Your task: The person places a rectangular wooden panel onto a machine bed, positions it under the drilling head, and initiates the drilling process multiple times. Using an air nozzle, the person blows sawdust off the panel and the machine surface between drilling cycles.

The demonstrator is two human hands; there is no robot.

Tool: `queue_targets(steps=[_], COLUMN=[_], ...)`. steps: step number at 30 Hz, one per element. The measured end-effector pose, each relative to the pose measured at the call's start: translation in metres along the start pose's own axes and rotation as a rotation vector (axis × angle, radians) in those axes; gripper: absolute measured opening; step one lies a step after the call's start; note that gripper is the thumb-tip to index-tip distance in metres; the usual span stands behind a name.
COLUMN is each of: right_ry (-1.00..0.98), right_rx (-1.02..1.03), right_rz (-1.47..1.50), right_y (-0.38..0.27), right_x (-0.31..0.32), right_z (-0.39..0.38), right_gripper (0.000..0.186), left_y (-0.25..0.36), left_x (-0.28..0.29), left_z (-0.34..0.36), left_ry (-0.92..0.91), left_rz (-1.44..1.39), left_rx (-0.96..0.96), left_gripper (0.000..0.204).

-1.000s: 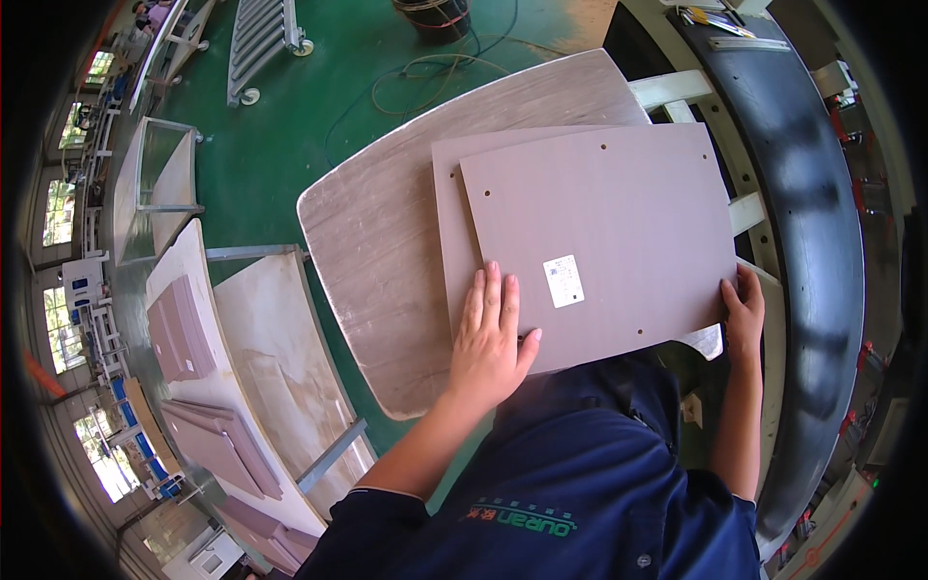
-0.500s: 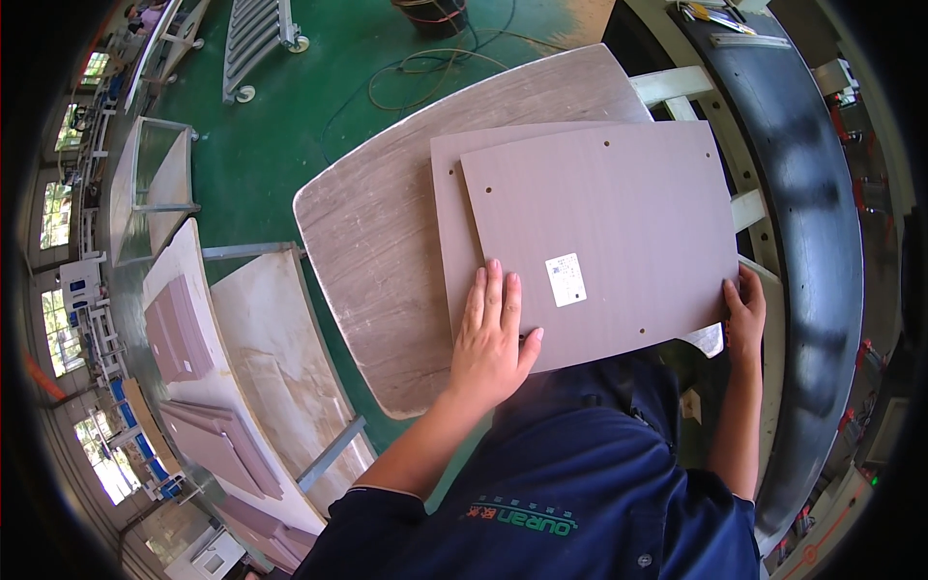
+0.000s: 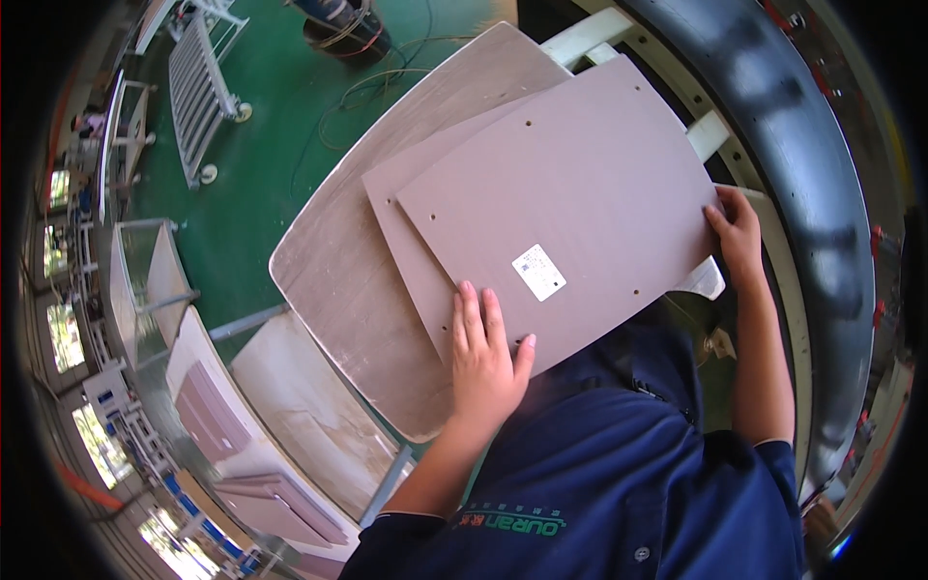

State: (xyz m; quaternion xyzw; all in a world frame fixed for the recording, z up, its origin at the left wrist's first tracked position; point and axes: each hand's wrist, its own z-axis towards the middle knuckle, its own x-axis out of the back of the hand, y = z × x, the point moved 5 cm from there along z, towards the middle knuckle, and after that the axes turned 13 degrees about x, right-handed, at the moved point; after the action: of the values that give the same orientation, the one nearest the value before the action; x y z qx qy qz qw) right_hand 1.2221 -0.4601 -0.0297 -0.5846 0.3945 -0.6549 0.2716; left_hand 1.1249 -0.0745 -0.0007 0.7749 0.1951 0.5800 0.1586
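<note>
A mauve-brown flat panel (image 3: 599, 193) with small holes near its edges and a white label (image 3: 538, 273) lies on a second, similar panel (image 3: 394, 237). The lower panel sticks out on the left and far side. My left hand (image 3: 485, 372) rests at the near left edge of the top panel, fingers stretched flat across it and thumb at the near edge. At the right edge, my right hand (image 3: 739, 242) grips the top panel, thumb above and fingers partly hidden. Under both panels is a larger grey-brown board (image 3: 324, 280) with rounded corners.
A long, dark padded surface (image 3: 812, 193) curves along the right beside a pale frame (image 3: 710, 135). On the left, a white board (image 3: 253, 425) carries stacked mauve panels (image 3: 211, 411). A slatted metal cart (image 3: 201, 97), a bucket (image 3: 343, 34) and loose hoses (image 3: 372, 92) are beyond.
The whole view has turned, so panels and board appear rotated anticlockwise and shifted left. Both hands keep about the same places on the top panel, and the panels stay similarly offset.
</note>
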Motion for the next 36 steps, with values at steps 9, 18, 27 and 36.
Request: queue_targets(steps=[9, 18, 27, 36], right_ry=[0.192, 0.105, -0.053, -0.220], right_rx=[0.027, -0.059, -0.071, -0.451], right_rz=[-0.435, -0.358, -0.278, 0.697], right_y=[-0.011, -0.019, -0.001, 0.013], right_x=[0.012, 0.009, 0.032, -0.003], right_z=[0.044, 0.045, 0.039, -0.078], right_gripper=[0.038, 0.039, 0.036, 0.039], left_y=[0.020, 0.017, 0.018, -0.037], left_x=[0.007, 0.003, 0.004, 0.030], left_z=[0.006, 0.008, 0.016, 0.045], left_ry=[0.011, -0.035, -0.063, 0.151], left_rz=[0.127, 0.088, 0.018, -0.015], left_rx=[-0.134, -0.190, -0.135, -0.079], left_gripper=[0.075, 0.076, 0.073, 0.050])
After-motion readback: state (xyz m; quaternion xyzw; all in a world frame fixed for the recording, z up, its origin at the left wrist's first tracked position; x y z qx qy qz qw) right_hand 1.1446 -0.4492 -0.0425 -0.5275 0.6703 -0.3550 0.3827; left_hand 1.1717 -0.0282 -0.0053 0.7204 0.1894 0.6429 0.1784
